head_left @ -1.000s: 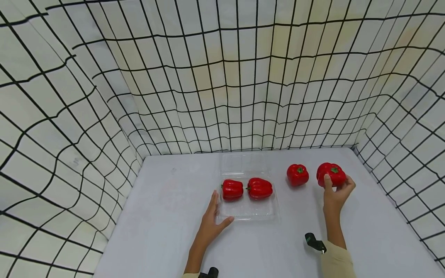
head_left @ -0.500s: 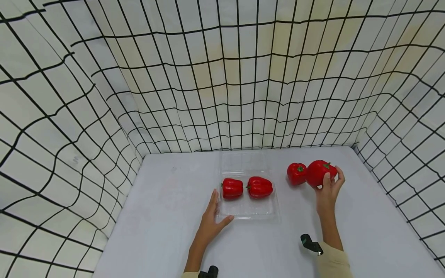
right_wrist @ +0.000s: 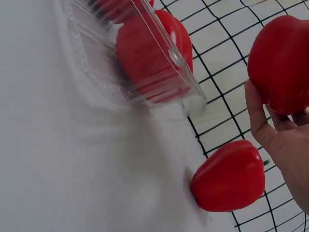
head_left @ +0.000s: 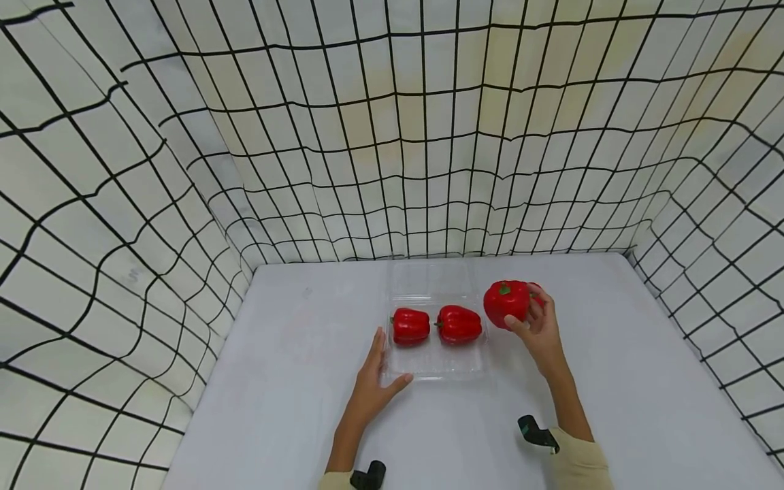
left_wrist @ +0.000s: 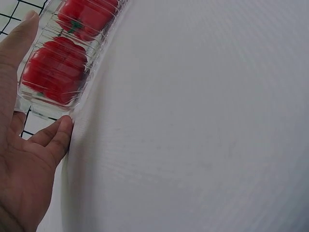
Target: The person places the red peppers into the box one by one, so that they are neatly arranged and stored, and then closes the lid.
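My right hand (head_left: 542,340) grips a red bell pepper (head_left: 505,303) by its right side, lifted just right of a clear plastic clamshell box (head_left: 441,367). In the right wrist view the gripped pepper (right_wrist: 282,65) is clear of the table. Two red peppers lie side by side in the box, one at left (head_left: 410,327) and one at right (head_left: 459,324). My left hand (head_left: 367,391) rests at the box's left front corner with fingers straight and thumb spread. Another pepper (right_wrist: 231,178) lies on the table, mostly hidden behind my right hand in the head view.
The box's clear lid (head_left: 431,279) lies folded back toward the rear. A white table (head_left: 288,381) carries everything. Black netting (head_left: 429,156) over white walls closes off the back and both sides. Dark wrist cameras are strapped on both sleeves.
My right hand has carried the gripped pepper leftward, past the pepper on the table, to the box's right edge. My left hand has stayed at the box.
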`<action>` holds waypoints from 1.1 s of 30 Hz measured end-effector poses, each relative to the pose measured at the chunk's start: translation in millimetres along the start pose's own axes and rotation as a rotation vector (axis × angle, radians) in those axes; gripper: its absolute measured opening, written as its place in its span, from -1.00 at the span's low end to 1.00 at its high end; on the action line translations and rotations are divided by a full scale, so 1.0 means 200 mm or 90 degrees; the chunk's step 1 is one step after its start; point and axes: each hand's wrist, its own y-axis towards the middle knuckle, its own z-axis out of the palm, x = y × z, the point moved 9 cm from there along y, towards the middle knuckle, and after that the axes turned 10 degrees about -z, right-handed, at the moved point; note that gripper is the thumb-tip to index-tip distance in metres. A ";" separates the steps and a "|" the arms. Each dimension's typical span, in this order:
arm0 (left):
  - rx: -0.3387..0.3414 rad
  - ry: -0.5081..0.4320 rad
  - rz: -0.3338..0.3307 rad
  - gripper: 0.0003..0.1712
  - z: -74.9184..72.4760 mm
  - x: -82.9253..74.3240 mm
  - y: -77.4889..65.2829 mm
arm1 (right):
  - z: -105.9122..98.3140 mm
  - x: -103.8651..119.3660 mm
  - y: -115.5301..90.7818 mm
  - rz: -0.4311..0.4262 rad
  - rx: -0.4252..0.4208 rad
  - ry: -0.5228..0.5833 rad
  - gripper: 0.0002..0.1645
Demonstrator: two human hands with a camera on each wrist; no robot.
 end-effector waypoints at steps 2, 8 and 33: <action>-0.001 -0.001 0.000 0.19 0.00 0.00 0.00 | 0.07 0.00 -0.01 -0.008 0.038 0.001 -0.12; 0.001 -0.008 -0.001 0.19 0.00 -0.01 0.00 | 0.23 -0.03 -0.04 0.004 0.120 -0.045 -0.15; -0.003 -0.003 0.026 0.19 -0.02 -0.02 -0.01 | 0.74 -0.02 -0.18 -0.103 0.317 -0.269 -0.07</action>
